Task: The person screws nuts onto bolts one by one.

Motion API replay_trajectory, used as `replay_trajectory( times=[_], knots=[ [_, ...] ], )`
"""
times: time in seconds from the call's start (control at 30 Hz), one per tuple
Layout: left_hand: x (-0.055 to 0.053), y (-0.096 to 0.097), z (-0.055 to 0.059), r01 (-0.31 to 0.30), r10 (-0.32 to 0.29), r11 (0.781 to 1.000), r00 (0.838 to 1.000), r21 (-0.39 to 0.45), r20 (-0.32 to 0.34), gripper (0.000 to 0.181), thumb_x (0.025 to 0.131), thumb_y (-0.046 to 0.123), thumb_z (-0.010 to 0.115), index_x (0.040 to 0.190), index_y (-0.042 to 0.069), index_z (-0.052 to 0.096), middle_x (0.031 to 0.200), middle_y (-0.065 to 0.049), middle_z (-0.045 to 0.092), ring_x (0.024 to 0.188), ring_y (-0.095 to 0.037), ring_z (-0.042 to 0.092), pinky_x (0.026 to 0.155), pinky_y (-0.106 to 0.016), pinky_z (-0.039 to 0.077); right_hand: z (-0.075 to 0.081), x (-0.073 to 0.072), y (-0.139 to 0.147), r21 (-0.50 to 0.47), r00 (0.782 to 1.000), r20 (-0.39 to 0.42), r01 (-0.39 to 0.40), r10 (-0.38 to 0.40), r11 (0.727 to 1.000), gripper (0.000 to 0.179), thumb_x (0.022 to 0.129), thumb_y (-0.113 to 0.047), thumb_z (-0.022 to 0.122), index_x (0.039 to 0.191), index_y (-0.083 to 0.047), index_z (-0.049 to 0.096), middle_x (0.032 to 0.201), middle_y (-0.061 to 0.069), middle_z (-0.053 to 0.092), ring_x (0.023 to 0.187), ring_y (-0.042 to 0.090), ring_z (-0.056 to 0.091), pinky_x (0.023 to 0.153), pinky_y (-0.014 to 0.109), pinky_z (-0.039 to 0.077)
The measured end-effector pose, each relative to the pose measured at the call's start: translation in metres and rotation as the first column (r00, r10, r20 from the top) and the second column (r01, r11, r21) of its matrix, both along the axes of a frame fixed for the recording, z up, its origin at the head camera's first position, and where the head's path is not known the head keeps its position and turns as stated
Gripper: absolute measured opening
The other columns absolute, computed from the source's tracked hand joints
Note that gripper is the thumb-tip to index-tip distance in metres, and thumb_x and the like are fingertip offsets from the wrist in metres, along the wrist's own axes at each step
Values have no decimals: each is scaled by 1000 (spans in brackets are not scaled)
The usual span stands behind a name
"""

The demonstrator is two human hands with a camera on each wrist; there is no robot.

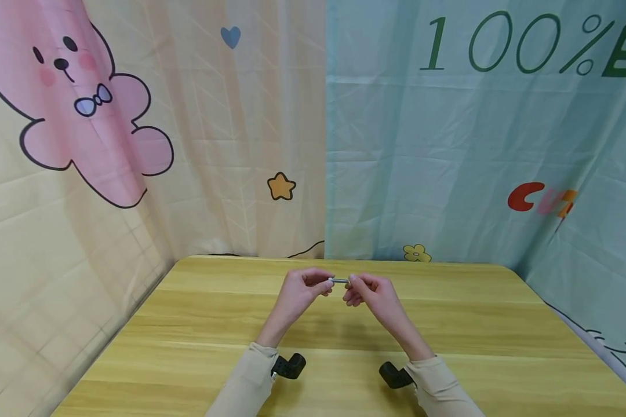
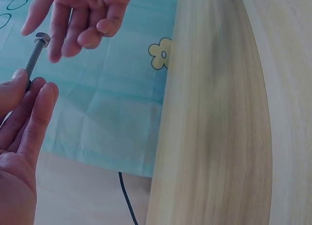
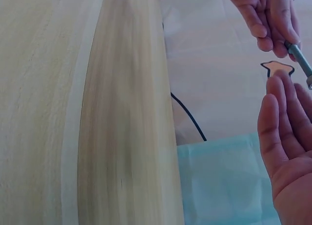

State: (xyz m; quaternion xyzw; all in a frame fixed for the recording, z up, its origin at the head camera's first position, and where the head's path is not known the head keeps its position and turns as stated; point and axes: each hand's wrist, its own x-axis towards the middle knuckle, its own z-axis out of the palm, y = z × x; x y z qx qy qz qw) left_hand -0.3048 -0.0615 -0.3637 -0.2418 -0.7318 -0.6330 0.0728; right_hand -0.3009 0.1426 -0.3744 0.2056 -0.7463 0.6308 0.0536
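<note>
A metal bolt (image 1: 339, 281) is held up over the table, lying roughly level between the two hands. My left hand (image 1: 304, 289) pinches one end of it between thumb and fingers, which cover that end. Threads show along the bare shank (image 2: 34, 60), and a hex nut (image 2: 42, 38) sits at the far end. My right hand (image 1: 374, 295) is around this nut end, thumb on one side and fingers on the other. In the left wrist view a small gap shows between the nut and those fairly straight fingers (image 2: 57, 32).
The wooden table (image 1: 198, 324) spreads beneath both hands. Printed curtains (image 1: 422, 145) hang behind its back edge and along the sides. A dark cable (image 2: 126, 198) shows beyond the table edge. Black wrist cameras (image 1: 290, 366) stick out from both sleeves.
</note>
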Motion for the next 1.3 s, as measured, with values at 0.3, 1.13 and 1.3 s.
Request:
replay_trajectory(
  times=[0.3,1.13,1.3],
  knots=[
    [-4,0,-1,-22,22,1000,1000,7,17,14,91,-2,68,103,-8,71,87,-16,71,72,-14,67,77,-54,57,-6,-6,4,33,997,-75,3,-1,999,29,93,-15,69,120,-8,61,112,14,66,104,28,63,86,34,55],
    [-11,0,-12,-38,38,999,999,12,0,13,91,6,71,102,-1,74,90,-15,72,82,-41,68,72,-40,60,-3,-4,0,23,998,-60,26,-24,999,26,100,-15,61,122,-3,63,109,17,67,99,31,63,82,38,58],
    [-13,0,-10,-49,49,999,999,-3,23,16,91,3,70,104,-5,72,89,-13,72,77,-28,70,70,-34,60,-7,-6,2,33,989,-147,-15,19,999,27,94,-11,68,119,-3,62,112,14,66,104,28,62,85,29,56]
  ],
)
